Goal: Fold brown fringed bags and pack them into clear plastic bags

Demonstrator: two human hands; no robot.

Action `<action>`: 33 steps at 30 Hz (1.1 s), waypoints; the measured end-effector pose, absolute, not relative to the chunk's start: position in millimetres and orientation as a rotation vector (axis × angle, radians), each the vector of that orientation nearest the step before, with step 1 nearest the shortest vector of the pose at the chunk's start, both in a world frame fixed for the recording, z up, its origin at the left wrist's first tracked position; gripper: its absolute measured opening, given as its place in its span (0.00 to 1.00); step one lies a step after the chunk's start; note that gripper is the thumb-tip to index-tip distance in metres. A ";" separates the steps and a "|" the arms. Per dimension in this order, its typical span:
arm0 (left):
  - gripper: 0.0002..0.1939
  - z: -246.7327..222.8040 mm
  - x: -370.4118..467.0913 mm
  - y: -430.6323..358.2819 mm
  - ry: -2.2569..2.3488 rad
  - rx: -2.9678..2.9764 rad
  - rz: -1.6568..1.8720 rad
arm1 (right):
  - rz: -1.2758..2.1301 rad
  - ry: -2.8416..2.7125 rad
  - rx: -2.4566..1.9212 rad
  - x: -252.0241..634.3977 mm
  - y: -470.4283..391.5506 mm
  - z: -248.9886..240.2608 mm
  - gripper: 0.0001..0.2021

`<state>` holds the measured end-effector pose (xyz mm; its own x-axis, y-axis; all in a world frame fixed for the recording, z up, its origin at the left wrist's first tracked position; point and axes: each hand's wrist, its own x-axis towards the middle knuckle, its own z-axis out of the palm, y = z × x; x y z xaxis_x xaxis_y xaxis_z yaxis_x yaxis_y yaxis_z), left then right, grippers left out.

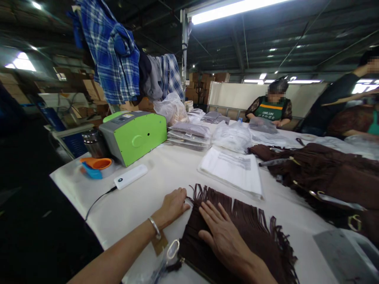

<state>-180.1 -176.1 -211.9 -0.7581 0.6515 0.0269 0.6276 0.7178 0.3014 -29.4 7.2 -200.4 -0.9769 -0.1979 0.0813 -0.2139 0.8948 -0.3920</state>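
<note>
A dark brown fringed bag (248, 215) lies on the white table in front of me. Its fringe spreads along the far and right edges, and a zipper runs along the near edge. My right hand (223, 232) rests flat on the bag, fingers stretched out. At the bag's far left corner my left hand (174, 205) has its fingers curled around a thin dark strand of the fringe; the fingertips partly hide it. A gold ring (173, 249) and clear plastic lie by the bag's near left corner, beside a brown tag (160, 242) under my left wrist.
A green machine (142, 138), a steel flask (94, 144), an orange and blue tape roll (99, 165) and a white power bank (130, 176) stand left. White printed bags (232, 169) lie ahead, more brown bags (331, 169) right. A co-worker (269, 108) handles plastic across the table.
</note>
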 end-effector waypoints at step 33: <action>0.34 -198.6 -88.1 -94.8 2.478 2.108 0.275 | 1.589 -1.950 -1.324 248.0 106.1 -231.8 0.25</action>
